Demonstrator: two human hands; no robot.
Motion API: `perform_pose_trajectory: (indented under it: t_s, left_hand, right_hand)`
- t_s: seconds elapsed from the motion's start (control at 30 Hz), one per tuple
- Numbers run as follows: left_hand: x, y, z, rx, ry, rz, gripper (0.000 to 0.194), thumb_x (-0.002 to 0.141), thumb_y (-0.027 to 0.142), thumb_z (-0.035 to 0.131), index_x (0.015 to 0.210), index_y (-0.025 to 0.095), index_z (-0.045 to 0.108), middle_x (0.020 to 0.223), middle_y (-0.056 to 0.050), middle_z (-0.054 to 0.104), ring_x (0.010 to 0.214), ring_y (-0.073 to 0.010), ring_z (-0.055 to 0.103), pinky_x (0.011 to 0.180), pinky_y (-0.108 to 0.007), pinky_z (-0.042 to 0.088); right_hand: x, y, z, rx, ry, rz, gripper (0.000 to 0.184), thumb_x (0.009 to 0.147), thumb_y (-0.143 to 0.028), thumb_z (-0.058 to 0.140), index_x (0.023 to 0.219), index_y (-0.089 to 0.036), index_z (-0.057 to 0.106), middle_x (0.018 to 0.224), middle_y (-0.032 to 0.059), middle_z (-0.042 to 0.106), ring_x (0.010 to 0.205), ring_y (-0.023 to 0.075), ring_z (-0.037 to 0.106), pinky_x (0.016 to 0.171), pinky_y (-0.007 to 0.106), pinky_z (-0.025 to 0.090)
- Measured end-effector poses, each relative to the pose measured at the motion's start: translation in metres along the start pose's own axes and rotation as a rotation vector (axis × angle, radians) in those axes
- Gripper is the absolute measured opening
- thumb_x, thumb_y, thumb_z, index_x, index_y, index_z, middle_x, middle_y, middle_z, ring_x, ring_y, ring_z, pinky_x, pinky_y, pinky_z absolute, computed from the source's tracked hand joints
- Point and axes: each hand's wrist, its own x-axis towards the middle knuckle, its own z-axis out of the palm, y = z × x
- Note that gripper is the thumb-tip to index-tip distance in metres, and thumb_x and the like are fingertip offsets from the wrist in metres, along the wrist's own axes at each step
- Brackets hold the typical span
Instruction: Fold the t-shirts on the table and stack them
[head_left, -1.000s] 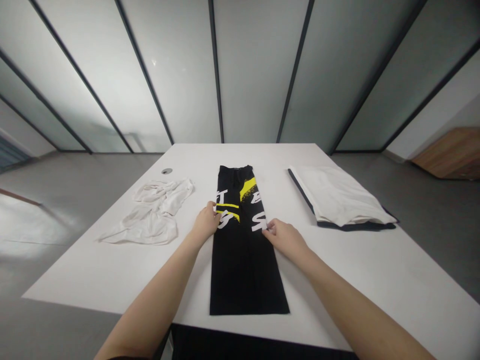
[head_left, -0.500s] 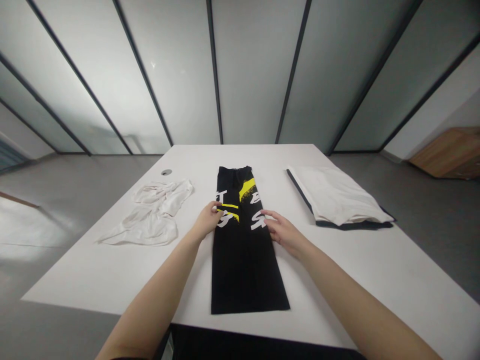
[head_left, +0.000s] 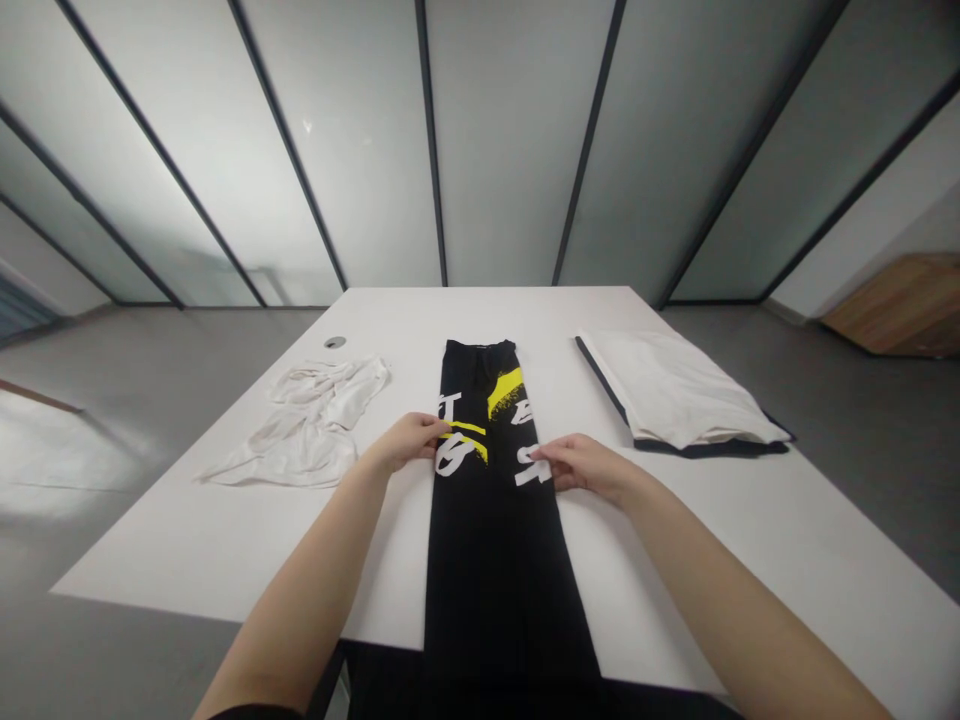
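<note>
Black trousers (head_left: 495,560) with yellow streaks and large white lettering lie lengthwise on a white table (head_left: 225,550), waistband at the far end. Their lower end reaches over the near table edge. My left hand (head_left: 405,443) rests at the left side of the trousers, fingers on the cloth near the yellow stripes and seemingly holding it. My right hand (head_left: 581,467) pinches the right side beside the white lettering.
A crumpled white garment (head_left: 300,430) lies left of the trousers. To the right sits a folded white and dark garment (head_left: 679,395). A round grommet (head_left: 335,342) is set in the tabletop. A wooden cabinet (head_left: 892,305) stands at the far right.
The trousers have slid toward me, with their lower end now past the near table edge. Both hands have drawn closer to me, and my right hand has closed on the cloth's side.
</note>
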Motion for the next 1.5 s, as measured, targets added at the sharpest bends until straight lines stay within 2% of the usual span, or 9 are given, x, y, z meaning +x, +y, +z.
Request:
perform_pose_trajectory:
  t_s: [0.13,0.43,0.63,0.87,0.97,1.1,1.17,1.37,1.5]
  left_hand:
    - [-0.009,0.003,-0.006,-0.004,-0.225,-0.12,0.049,0.07,0.054,0.095,0.09,0.013,0.076,0.086,-0.007,0.074,0.076,-0.0153,0.07,0.07,-0.026,0.058]
    - [0.003,0.001,0.018,-0.139,0.041,0.104,0.049,0.083,0.056,0.086,0.111,0.017,0.078,0.102,-0.009,0.076,0.09,-0.0183,0.072,0.077,-0.028,0.059]
    - [0.009,-0.006,0.017,0.059,0.088,0.1,0.042,0.081,0.051,0.084,0.099,0.013,0.083,0.091,-0.008,0.076,0.073,-0.0138,0.061,0.058,-0.024,0.04]
    - [0.009,-0.006,0.014,0.098,0.092,0.091,0.042,0.08,0.051,0.083,0.096,0.012,0.084,0.085,-0.008,0.076,0.068,-0.0128,0.057,0.056,-0.024,0.038]
    - [0.004,-0.005,0.008,0.069,-0.011,0.06,0.045,0.078,0.056,0.086,0.093,0.013,0.083,0.088,-0.009,0.077,0.072,-0.0151,0.063,0.06,-0.025,0.045]
    - [-0.009,-0.001,-0.004,0.106,-0.325,-0.075,0.055,0.071,0.065,0.09,0.091,0.014,0.081,0.082,-0.008,0.075,0.075,-0.0197,0.07,0.07,-0.031,0.056]
    - [-0.012,0.001,-0.005,0.122,-0.364,-0.085,0.06,0.071,0.067,0.089,0.097,0.014,0.081,0.08,-0.006,0.073,0.072,-0.0183,0.068,0.069,-0.031,0.055]
    - [0.004,-0.003,0.016,-0.051,0.029,0.11,0.057,0.081,0.055,0.087,0.121,0.017,0.077,0.081,-0.001,0.067,0.066,-0.0104,0.056,0.058,-0.022,0.042]
    - [0.012,-0.009,0.021,-0.03,0.034,0.131,0.052,0.08,0.054,0.087,0.111,0.013,0.079,0.08,-0.003,0.068,0.065,-0.0116,0.055,0.058,-0.024,0.039]
  right_hand:
    - [-0.019,-0.004,-0.021,-0.081,-0.196,0.175,0.041,0.09,-0.045,0.086,0.117,-0.016,0.08,0.088,0.0088,0.08,0.077,0.0185,0.08,0.075,0.027,0.068]
    - [0.008,-0.002,-0.011,0.174,0.152,-0.162,0.035,0.1,-0.03,0.073,0.134,-0.02,0.071,0.125,0.0149,0.079,0.109,0.0249,0.079,0.098,0.039,0.066]
    - [0.019,0.012,-0.009,-0.05,0.163,-0.166,0.031,0.092,-0.028,0.082,0.12,-0.016,0.079,0.1,0.0102,0.082,0.082,0.0209,0.078,0.076,0.033,0.068]
    - [0.021,0.013,-0.004,-0.183,0.246,-0.179,0.018,0.088,-0.024,0.081,0.103,-0.016,0.083,0.088,0.0063,0.081,0.068,0.0143,0.072,0.064,0.025,0.061]
    - [0.01,0.008,-0.007,-0.177,0.144,-0.105,0.014,0.082,-0.023,0.084,0.094,-0.016,0.08,0.076,0.0022,0.076,0.06,0.0116,0.067,0.059,0.023,0.058]
    - [-0.009,0.002,-0.019,-0.145,-0.132,0.047,0.024,0.081,-0.03,0.087,0.098,-0.018,0.075,0.069,-0.0008,0.071,0.062,0.0139,0.071,0.061,0.023,0.059]
    - [-0.012,0.0,-0.022,-0.128,-0.107,0.05,0.03,0.087,-0.035,0.084,0.11,-0.019,0.074,0.08,0.0027,0.076,0.071,0.0158,0.075,0.069,0.027,0.064]
    - [0.014,0.004,-0.009,-0.008,0.234,-0.169,0.035,0.091,-0.021,0.079,0.126,-0.018,0.073,0.102,0.0078,0.08,0.084,0.0178,0.077,0.081,0.031,0.066]
    - [0.022,0.01,-0.006,-0.069,0.278,-0.171,0.032,0.086,-0.015,0.082,0.117,-0.016,0.078,0.096,0.006,0.08,0.074,0.0147,0.073,0.069,0.025,0.062]
